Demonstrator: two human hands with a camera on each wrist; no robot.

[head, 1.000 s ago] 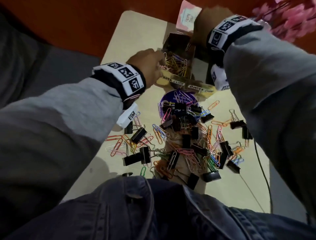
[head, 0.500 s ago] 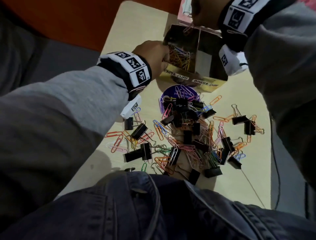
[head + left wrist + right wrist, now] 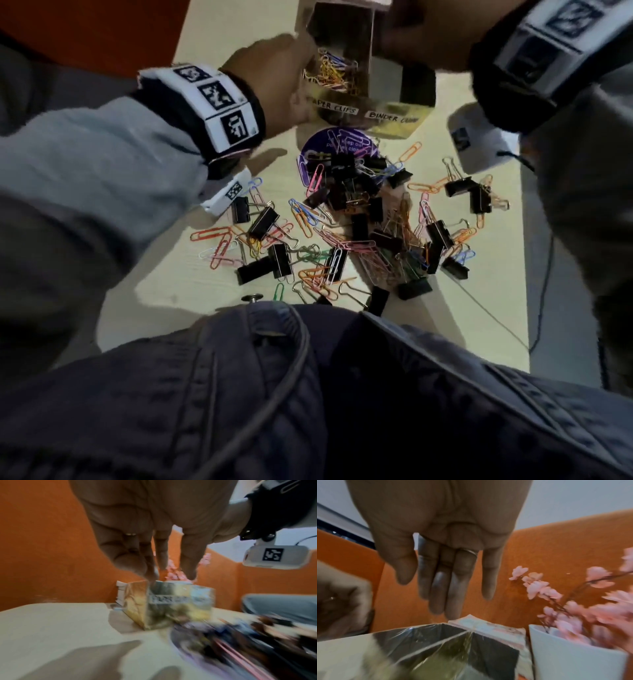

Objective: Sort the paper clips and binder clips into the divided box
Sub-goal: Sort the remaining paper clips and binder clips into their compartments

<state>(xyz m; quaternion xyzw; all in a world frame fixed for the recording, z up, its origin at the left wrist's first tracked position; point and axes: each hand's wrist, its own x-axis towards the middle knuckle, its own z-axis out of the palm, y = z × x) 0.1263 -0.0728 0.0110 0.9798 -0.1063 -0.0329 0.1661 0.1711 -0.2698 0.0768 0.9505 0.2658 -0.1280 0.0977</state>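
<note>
Left hand (image 3: 274, 73): it is reaching over the paper-clip side of the divided box (image 3: 370, 118), fingers pointing down and bunched at the near left corner of the rim; the wrist view is too blurred to tell whether a clip is pinched between the fingertips (image 3: 150, 574) or they are just touching the wall.
Right hand (image 3: 447, 547): it is hovering above the far side of the box, fingers straight and together, palm empty, holding nothing.
Box: it is standing near the far edge of the desk (image 3: 164, 274), with labels reading PAPER CLIPS and BINDER CLIPS on its front; coloured paper clips (image 3: 334, 73) are lying in the left compartment, while the right one is looking dark and I cannot tell what is in it.
Pile: the mixed heap (image 3: 359, 233) of black binder clips and coloured paper clips is lying in the middle of the desk, just in front of the box, partly over a purple disc (image 3: 337, 145).
Doing it well: I'd say the left fingers ought to be letting go well inside the divider, low over the clips already there, so nothing bounces across.
Steadying: the light box looks easy to nudge; the free right hand could be bracing its far wall.
Risk: tangled clips may be dragging neighbours along.
</note>
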